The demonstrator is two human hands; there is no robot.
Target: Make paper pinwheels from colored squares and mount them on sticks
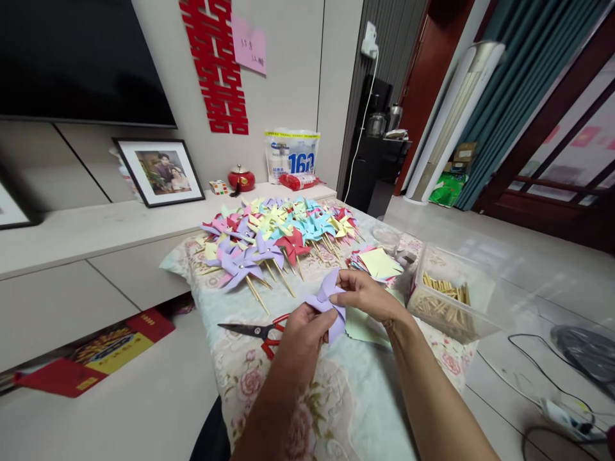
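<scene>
Both hands, left hand (302, 334) and right hand (366, 294), gripped a half-folded lilac paper pinwheel (329, 306) above the surface (336, 397); many finished pinwheels (278, 234) lay beyond; paper squares (379, 262) and a box of sticks (444, 299) remained unused.

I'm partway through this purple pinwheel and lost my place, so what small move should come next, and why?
Probably fetch a stick from the clear box on your right. Both the left hand and right hand hold the purple pinwheel with its blades folded, yet no stick shows on it, unlike the finished pinwheels in the pile.
</scene>
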